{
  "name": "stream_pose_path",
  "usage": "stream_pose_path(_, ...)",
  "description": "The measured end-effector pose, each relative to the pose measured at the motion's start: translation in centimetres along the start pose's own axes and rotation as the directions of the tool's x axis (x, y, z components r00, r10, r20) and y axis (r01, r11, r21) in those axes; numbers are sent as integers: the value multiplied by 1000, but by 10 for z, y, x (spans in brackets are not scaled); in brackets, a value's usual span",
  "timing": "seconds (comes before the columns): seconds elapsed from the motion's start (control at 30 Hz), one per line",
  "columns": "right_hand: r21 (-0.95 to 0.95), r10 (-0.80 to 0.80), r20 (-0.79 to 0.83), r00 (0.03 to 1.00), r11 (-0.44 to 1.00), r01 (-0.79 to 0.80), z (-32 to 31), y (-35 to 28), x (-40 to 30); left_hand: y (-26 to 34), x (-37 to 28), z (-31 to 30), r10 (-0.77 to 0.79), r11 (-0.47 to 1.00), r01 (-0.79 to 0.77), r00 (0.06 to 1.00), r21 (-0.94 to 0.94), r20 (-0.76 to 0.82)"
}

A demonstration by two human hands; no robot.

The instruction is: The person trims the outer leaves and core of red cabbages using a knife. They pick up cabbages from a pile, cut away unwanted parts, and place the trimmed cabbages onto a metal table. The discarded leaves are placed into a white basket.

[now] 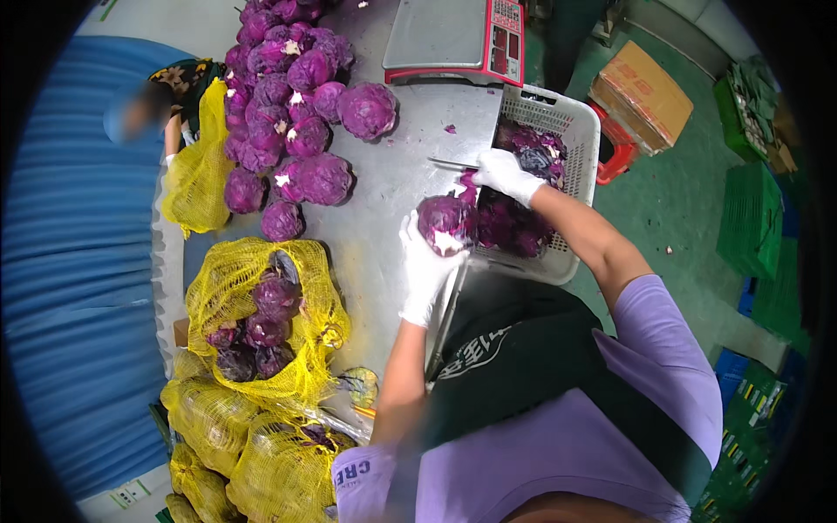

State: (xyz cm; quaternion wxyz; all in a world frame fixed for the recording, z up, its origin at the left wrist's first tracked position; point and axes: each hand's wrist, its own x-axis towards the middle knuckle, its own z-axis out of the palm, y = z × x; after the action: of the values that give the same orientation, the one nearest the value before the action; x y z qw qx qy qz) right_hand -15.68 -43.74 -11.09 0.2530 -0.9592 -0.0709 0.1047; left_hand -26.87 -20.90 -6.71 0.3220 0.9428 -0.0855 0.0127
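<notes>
My left hand [422, 268], in a white glove, cups a red cabbage [448, 222] at the metal table's edge. The cabbage's pale cut stem faces my body. Just beyond it, my gloved right hand [510, 175] is closed on a knife [451, 163], whose thin blade points left over the table [386, 242]. A strip of purple leaf [467, 188] lies between the knife hand and the cabbage. Under my right forearm stands a white plastic basket [585, 140] holding dark purple cabbage leaves [516, 225].
Many red cabbages [294, 98] are heaped at the table's far left, near a scale [438, 39]. An open yellow mesh sack [209, 281] holds several cabbages; full sacks [274, 471] lie nearer. Another person [173, 118] handles a yellow sack. A cardboard box [641, 98] stands right.
</notes>
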Motion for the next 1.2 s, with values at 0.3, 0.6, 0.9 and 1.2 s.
stream_pose_path(0.3,-15,8,-375,927,1000,-15,-24,-6,-44,-2,-2,2,-66,997,66,998,-31,0)
stream_pose_path(0.6,445,86,-310,947,893,64,32,-39,-80,1,11,-5,-283,943,301,950,-142,133)
stream_pose_path(0.9,345,418,-343,841,889,-301,53,84,-81,-53,13,-21,-439,559,462,870,-689,227)
stream_pose_path(1.2,283,134,-312,940,958,-43,-15,-8,-61,-51,15,7,-441,832,418,897,-365,23)
